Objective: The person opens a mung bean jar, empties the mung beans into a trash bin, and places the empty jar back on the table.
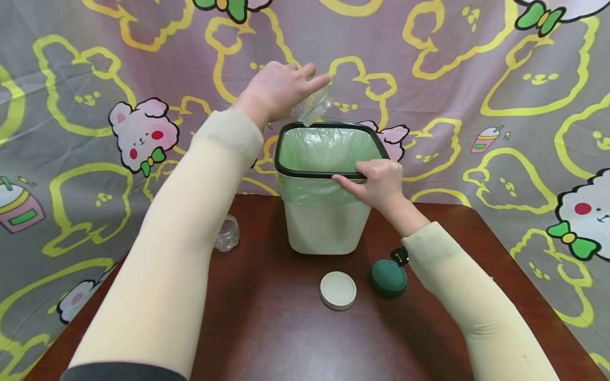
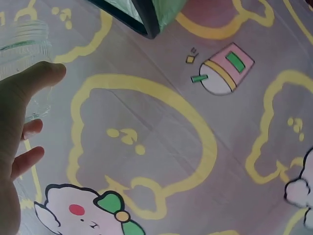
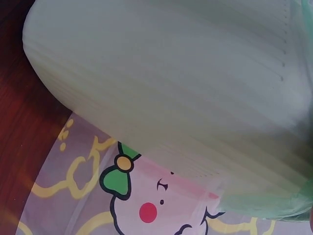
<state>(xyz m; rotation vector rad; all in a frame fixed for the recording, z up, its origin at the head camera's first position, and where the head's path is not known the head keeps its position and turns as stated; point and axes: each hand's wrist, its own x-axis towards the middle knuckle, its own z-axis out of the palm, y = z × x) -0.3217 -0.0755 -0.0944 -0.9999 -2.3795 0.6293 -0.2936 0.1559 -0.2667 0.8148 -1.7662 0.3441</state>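
My left hand [image 1: 286, 91] holds a clear jar [image 1: 314, 107] tipped mouth-down over the left back edge of a trash bin. In the left wrist view the thumb and fingers wrap the ribbed side of the same jar [image 2: 30, 49]. The pale bin [image 1: 326, 227] has a black rim and a thin green liner bag [image 1: 329, 148] folded over its top. At the bin's front right corner, my right hand [image 1: 383, 182] grips the rim, thumb on the outside. The bin's wall [image 3: 156, 78] fills most of the right wrist view.
A second clear jar [image 1: 229, 233] stands on the brown table [image 1: 267, 328], partly behind my left forearm. A cream round lid [image 1: 338, 290] and a green round lid [image 1: 388, 278] lie in front of the bin. Behind hangs a patterned cloth [image 1: 429, 106].
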